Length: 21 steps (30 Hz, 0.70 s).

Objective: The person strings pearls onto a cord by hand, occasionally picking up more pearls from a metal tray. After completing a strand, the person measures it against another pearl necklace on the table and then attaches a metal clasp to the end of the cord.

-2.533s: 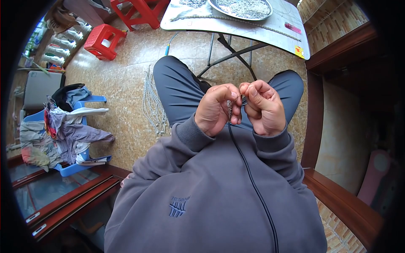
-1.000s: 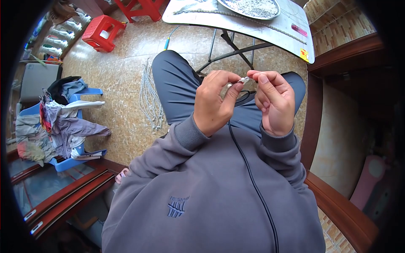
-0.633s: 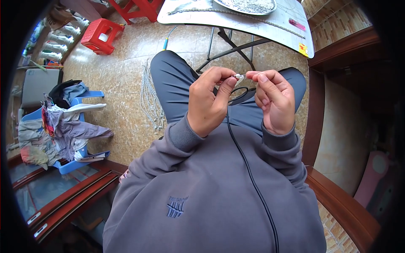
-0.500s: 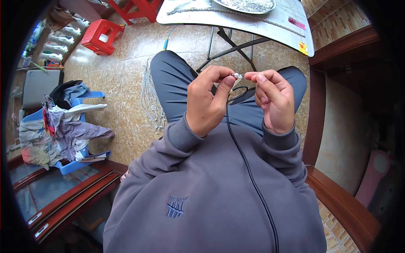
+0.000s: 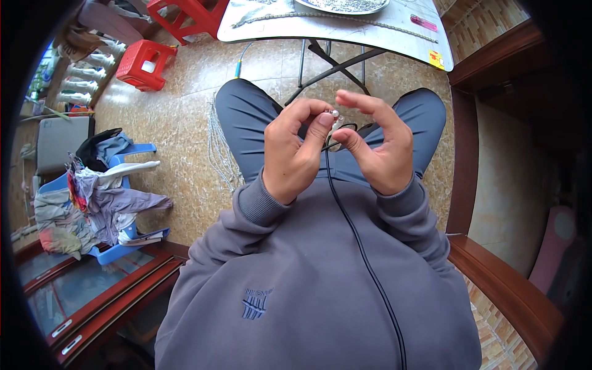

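My left hand (image 5: pixel 293 151) pinches a small beaded piece (image 5: pixel 335 114) between thumb and forefinger. Pearly white and clear beads show at the fingertips; the rest of the piece is hidden behind the fingers. Just right of the beads is my right hand (image 5: pixel 383 148), open, thumb and fingers spread apart with nothing visible between them. A black cable (image 5: pixel 349 225) loops behind the hands and runs down over the grey sweatshirt (image 5: pixel 320 277).
Ahead stands a white folding table (image 5: pixel 277 32) bearing a tray (image 5: pixel 342 11) of small silvery bits, a long beaded strand (image 5: pixel 370 23) and a pink object (image 5: pixel 423 23). More strands (image 5: pixel 217 148) lie on the floor. Left are a red stool (image 5: pixel 139 65) and a clothes-covered blue chair (image 5: pixel 112 254).
My right hand has let go of the beaded piece and opened, its fingers spreading upward. My left hand still pinches the piece, which has turned slightly. The view has shifted a little.
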Available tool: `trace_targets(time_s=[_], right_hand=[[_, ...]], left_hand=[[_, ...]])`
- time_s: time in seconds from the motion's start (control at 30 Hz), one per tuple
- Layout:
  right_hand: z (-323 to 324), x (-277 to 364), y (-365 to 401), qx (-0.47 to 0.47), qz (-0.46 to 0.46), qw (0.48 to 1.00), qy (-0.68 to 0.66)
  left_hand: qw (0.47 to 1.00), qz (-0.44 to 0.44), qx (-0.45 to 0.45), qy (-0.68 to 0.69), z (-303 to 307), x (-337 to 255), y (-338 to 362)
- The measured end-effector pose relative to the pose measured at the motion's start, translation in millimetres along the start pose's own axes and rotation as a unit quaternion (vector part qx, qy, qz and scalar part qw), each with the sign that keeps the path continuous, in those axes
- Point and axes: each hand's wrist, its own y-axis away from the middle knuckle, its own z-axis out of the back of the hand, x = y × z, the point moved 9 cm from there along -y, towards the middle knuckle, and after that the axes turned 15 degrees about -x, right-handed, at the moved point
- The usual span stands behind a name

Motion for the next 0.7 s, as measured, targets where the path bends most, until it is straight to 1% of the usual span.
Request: trace_targets(time_s=[0.1,0.43,0.6,0.7], right_hand=[[-1.3,0.0,0.9,0.002,0.000,0.997,-0.076],[-0.1,-8.8,7.8,0.013,-0.030,0.998,-0.056],[1.1,-6.2,8.1,0.007,-0.027,0.999,-0.038],[7.8,-10.0,7.9,-0.004,-0.015,1.000,-0.010]], left_hand=[[1.000,0.004,-0.013,0.013,-0.8,-2.6,1.0],[0.999,0.037,-0.011,0.029,2.4,1.2,4.7],[0.994,0.070,-0.029,0.075,2.3,5.3,3.9],[0.995,0.067,-0.031,0.069,3.6,3.1,2.0]])
